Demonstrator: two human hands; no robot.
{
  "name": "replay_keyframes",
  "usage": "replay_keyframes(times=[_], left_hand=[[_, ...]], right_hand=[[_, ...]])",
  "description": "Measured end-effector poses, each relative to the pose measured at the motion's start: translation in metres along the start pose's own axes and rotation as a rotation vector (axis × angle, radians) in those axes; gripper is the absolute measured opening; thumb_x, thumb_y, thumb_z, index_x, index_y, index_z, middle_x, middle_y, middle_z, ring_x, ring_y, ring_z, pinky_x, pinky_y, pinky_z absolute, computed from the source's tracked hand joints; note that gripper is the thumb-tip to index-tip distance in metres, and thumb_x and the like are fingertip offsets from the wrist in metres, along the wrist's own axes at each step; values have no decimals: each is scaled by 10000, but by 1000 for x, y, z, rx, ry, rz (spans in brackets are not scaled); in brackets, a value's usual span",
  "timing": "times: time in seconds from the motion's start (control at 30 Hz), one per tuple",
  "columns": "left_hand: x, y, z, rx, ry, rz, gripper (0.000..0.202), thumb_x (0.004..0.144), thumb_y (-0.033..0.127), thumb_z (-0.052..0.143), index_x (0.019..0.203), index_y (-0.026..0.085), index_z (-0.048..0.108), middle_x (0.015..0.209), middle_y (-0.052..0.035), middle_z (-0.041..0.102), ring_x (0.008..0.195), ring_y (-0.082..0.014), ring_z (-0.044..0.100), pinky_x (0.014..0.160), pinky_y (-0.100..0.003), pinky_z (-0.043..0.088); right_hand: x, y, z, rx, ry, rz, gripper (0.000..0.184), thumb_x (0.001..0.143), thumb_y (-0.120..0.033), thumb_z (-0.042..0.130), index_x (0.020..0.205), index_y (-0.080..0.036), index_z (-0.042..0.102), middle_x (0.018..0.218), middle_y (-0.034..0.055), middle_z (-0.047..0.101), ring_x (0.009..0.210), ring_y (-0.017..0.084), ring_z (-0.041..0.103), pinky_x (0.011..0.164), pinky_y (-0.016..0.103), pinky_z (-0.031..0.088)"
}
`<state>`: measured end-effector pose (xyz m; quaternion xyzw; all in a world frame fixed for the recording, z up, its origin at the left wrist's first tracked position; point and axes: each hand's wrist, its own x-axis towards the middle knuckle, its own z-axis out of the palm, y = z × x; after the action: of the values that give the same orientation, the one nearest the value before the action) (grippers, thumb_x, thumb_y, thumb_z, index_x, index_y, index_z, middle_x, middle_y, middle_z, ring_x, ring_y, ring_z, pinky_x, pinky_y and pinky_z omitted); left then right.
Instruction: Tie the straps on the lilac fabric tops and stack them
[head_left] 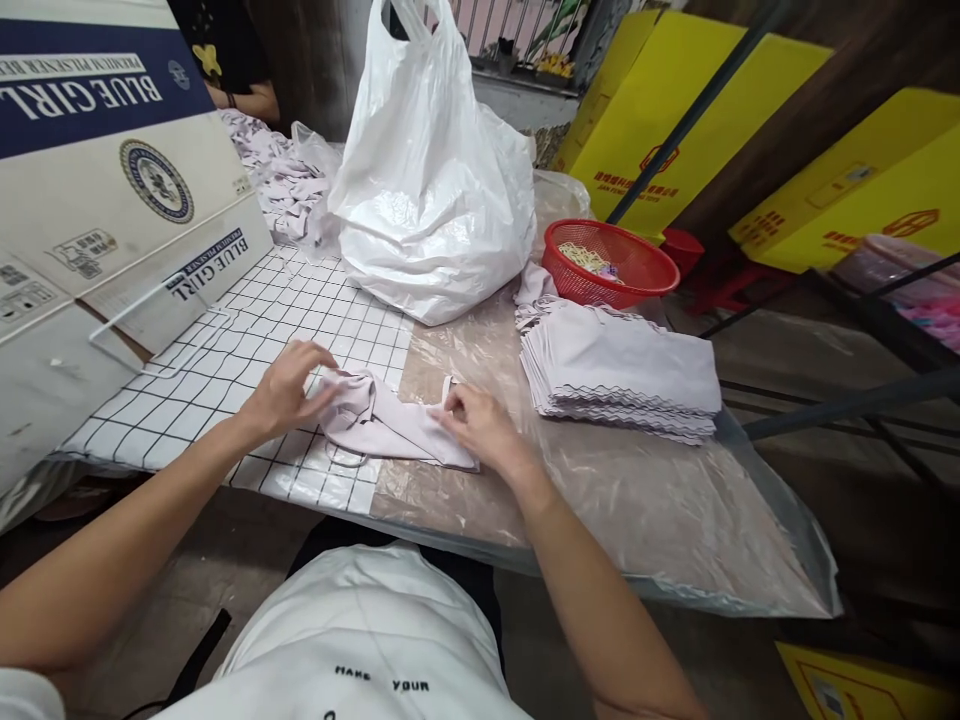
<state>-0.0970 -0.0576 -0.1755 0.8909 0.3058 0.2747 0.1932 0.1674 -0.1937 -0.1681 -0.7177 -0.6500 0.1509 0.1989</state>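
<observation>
left hand [289, 390]: fingers curved, parted, at cloth's left end | right hand [480, 425]: fingertips pinched together on cloth's right part | pale lilac cloth [390, 422]: lying across checked cover [300, 300] and clear plastic sheet [600, 490] on tabletop, left of folded cloth stack [622, 365]; red basket [622, 280] just behind stack

Stacked cloth pieces [622, 365] and yellow cartons [649, 100] suggest a workshop.
</observation>
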Motion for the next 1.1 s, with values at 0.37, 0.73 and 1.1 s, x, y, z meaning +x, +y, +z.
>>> replay_keyframes(times=[0.37,0.73,1.1], left_hand=[[-16,-6,-15,55,-455,208,298,925,449,529,830,214,684,832,-66,675,860,-232,534,835,-374,416],[8,47,-39,-463,-373,84,293,911,453,587,835,200,713,772,-51,663,718,-161,584,699,-282,482],[34,69,-52,-676,-428,-144,427,705,563,781,780,144,748,627,-43,655,514,-122,542,468,-236,416]], right_hand=[[2,7,-16,-11,121,99,118,904,-267,568,799,-214,561,804,45,619,761,198,555,683,304,393],[17,-61,-1,539,-309,-470,266,907,-290,610,1159,-207,589,1132,56,639,1031,184,587,943,345,459],[27,-45,-58,882,-569,-384,279,831,-407,696,868,-177,542,810,-23,495,722,104,468,639,219,396]])
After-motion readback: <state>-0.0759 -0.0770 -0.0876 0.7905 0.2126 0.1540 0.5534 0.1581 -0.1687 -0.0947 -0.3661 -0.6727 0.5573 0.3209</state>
